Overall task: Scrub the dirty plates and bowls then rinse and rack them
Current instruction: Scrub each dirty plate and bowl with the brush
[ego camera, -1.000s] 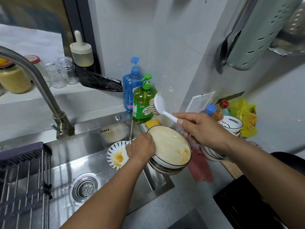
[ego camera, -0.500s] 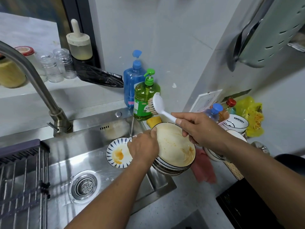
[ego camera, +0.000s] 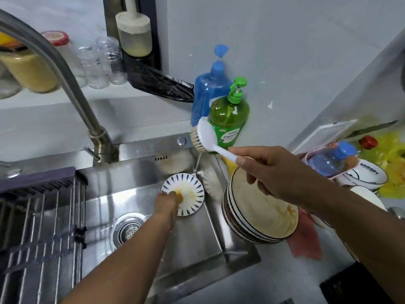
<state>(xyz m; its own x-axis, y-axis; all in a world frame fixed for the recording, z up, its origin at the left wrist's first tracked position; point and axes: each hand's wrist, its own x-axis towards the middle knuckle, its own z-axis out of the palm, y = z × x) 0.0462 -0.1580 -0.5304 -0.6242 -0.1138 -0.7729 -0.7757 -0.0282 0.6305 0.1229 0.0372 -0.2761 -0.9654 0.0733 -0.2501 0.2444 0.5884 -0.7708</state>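
Risk 1: the stack of dirty bowls (ego camera: 260,213) is sitting on the desk (ego camera: 274,279) right at the sink (ego camera: 140,167) edge and appears tilted toward the basin. It is not being held by either hand. A nudge from the right forearm passing over it is likely enough to tip or slide it into the sink.

Risk 2: the small patterned plate (ego camera: 186,191) is being gripped at its near rim by the left hand (ego camera: 167,201), fingers closed over a sauce-smeared area. Greasy residue plus a one-edge pinch means slip is likely if it is lifted fast; it may be dropped on the steel.

Risk 3: the scrub brush (ego camera: 202,136) is being held high, just beside the green soap bottle (ego camera: 229,119). The bottle could be knocked on a careless swing.

Pose: the left arm is being extended down into the basin, hand closed on the plate, which is lying at the back right of the sink above the drain (ego camera: 128,229). The right hand (ego camera: 269,172) is being held above the bowl stack, closed around the white brush handle, bristles pointing left toward the tap (ego camera: 65,77). The rack (ego camera: 41,227) at left is not yet being used.
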